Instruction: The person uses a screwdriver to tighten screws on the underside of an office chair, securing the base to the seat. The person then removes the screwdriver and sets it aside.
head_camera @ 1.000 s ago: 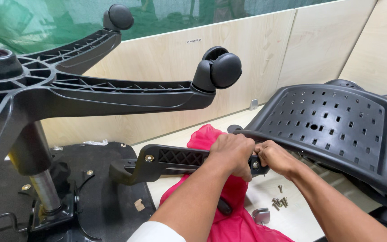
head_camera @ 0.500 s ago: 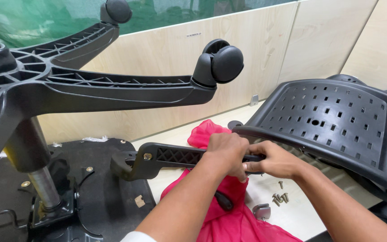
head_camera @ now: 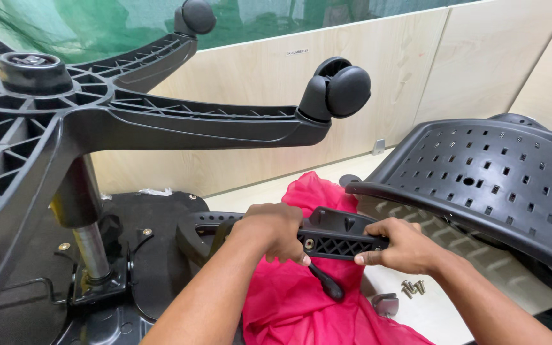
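Lying inverted to the far left of the left hand (head_camera: 275,229), the black ribbed plastic five-star chair base (head_camera: 97,115) points its black twin-wheel castors (head_camera: 338,89) upward, its metal gas cylinder (head_camera: 91,246) running down into the black underside of the seat pan (head_camera: 151,255); the inversion appears to expose the seat's fixing points. The left hand is closed over the top of the black plastic armrest bracket with a lattice-ribbed face (head_camera: 327,239), fingers curled down its front. A dark slim tool handle (head_camera: 325,281) shows just below this hand; whether the hand holds it cannot be told. The right hand (head_camera: 398,246) is clamped on the bracket's other end, thumb along the lower edge, so both hands steady the part level. Beneath both hands lies a crumpled bright pink cloth (head_camera: 301,300), seemingly as padding. Just beyond the right hand, the black perforated plastic backrest shell (head_camera: 487,179) lies tilted, touching or nearly touching the bracket. Below the right hand, loose silver screws (head_camera: 411,287) rest on the pale tabletop (head_camera: 429,316), beside a small grey fitting (head_camera: 386,303). No container is visible; the screws lie unboxed.
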